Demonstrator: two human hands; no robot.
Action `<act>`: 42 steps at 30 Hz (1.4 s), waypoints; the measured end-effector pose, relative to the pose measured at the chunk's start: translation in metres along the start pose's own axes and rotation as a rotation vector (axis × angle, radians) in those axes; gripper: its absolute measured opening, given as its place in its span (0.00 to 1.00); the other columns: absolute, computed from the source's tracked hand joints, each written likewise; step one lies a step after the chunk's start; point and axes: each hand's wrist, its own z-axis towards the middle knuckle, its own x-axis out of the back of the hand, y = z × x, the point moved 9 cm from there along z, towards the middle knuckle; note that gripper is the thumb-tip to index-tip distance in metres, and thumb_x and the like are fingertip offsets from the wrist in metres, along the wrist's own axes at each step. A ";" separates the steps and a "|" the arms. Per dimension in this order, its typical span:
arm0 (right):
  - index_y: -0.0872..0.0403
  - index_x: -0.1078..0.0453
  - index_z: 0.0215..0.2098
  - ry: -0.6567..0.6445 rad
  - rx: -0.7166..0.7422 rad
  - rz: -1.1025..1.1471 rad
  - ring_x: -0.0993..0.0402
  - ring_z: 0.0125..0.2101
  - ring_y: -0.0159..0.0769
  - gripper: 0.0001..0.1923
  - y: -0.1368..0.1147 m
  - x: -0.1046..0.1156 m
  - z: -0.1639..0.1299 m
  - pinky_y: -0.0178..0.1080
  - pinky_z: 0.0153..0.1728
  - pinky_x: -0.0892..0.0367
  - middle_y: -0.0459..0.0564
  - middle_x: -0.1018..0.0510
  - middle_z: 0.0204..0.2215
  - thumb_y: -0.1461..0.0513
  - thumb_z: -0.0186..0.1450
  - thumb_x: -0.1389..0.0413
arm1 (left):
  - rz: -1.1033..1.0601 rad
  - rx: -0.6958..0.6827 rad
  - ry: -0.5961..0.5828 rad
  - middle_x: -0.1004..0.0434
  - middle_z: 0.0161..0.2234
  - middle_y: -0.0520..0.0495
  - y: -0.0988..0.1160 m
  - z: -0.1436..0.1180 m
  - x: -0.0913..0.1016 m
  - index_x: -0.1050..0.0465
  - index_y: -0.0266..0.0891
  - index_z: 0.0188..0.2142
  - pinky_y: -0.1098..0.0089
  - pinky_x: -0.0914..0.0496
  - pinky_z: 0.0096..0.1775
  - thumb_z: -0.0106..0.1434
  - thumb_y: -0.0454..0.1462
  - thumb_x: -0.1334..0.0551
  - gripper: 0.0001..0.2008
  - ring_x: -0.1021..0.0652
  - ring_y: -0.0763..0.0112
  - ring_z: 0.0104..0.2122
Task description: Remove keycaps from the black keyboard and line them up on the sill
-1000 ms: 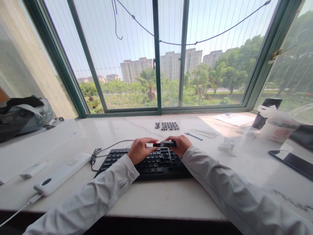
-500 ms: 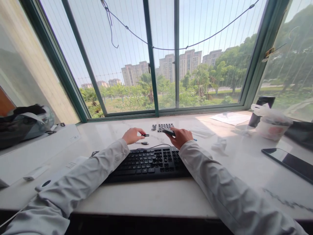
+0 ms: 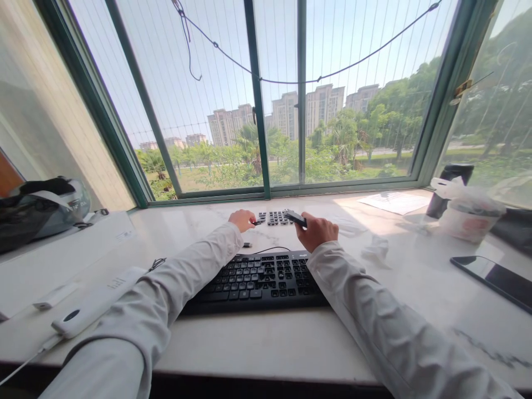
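Black keyboard lay nearest, at six o'clock on the marble sill, with both white sleeves reaching over it. Beyond it, the left hand had moved on from a half second before, when it hovered short of the loose keycaps; now its fingertips were closed on a small dark keycap right at the left edge of that cluster, at twelve o'clock. That looked like one more cap being added to the rows. The right hand stayed curled around a flat dark tool, held just above the sill at one o'clock from the keyboard, beside the caps. A second earlier both hands had been down on the keyboard's top row. Farther off, a phone lay at three o'clock and a helmet at nine.
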 end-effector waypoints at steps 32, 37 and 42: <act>0.49 0.28 0.36 0.071 0.073 0.005 0.27 0.28 0.38 0.13 -0.005 0.004 -0.003 0.37 0.27 0.55 0.50 0.20 0.27 0.52 0.64 0.51 | 0.025 -0.038 0.006 0.21 0.44 0.52 0.010 0.027 -0.023 0.22 0.50 0.40 0.67 0.33 0.46 0.57 0.44 0.37 0.11 0.23 0.63 0.43; 0.50 0.28 0.35 0.080 0.087 0.005 0.28 0.28 0.37 0.13 -0.006 0.004 -0.003 0.37 0.27 0.56 0.50 0.21 0.27 0.53 0.64 0.51 | 0.025 -0.031 0.015 0.21 0.43 0.52 0.011 0.026 -0.021 0.22 0.50 0.39 0.68 0.32 0.46 0.57 0.43 0.37 0.10 0.23 0.64 0.43; 0.50 0.28 0.34 0.083 0.091 0.024 0.29 0.27 0.37 0.14 -0.005 0.003 -0.003 0.37 0.27 0.55 0.49 0.21 0.27 0.53 0.65 0.52 | 0.021 -0.025 0.030 0.20 0.43 0.51 0.011 0.026 -0.021 0.21 0.50 0.39 0.67 0.32 0.46 0.56 0.44 0.36 0.11 0.23 0.63 0.43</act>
